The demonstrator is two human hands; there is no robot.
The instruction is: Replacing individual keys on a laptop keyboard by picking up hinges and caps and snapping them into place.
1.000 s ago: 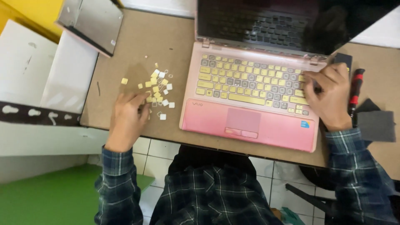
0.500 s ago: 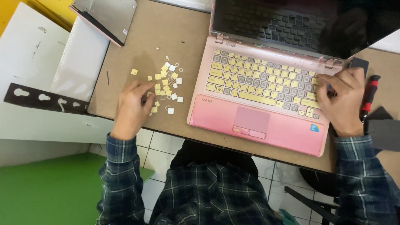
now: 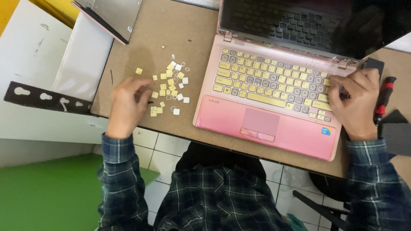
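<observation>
A person in a plaid shirt works over a pink laptop [image 3: 274, 107] on a brown fibreboard desk [image 3: 171, 30], its yellow keyboard [image 3: 274, 85] showing grey gaps where caps are missing. The right hand [image 3: 355, 105] rests at the keyboard's right end, fingers curled narrow against the keys there; whether they pinch a cap cannot be told. The left hand [image 3: 128, 105], left of the laptop, lies loosely cupped with fingertips at the edge of a scatter of loose yellow and white keycaps [image 3: 169, 87], holding nothing that can be seen. A red-handled tool [image 3: 383, 100] lies just right of the laptop, beside the right hand, and a grey panel [image 3: 113, 15] sits well to the laptop's upper left. Handled well, the work likely calls for a light, even touch at each cap so the small clips beneath are not bent, and for keeping the loose caps gathered away from the desk edge nearest the person.
</observation>
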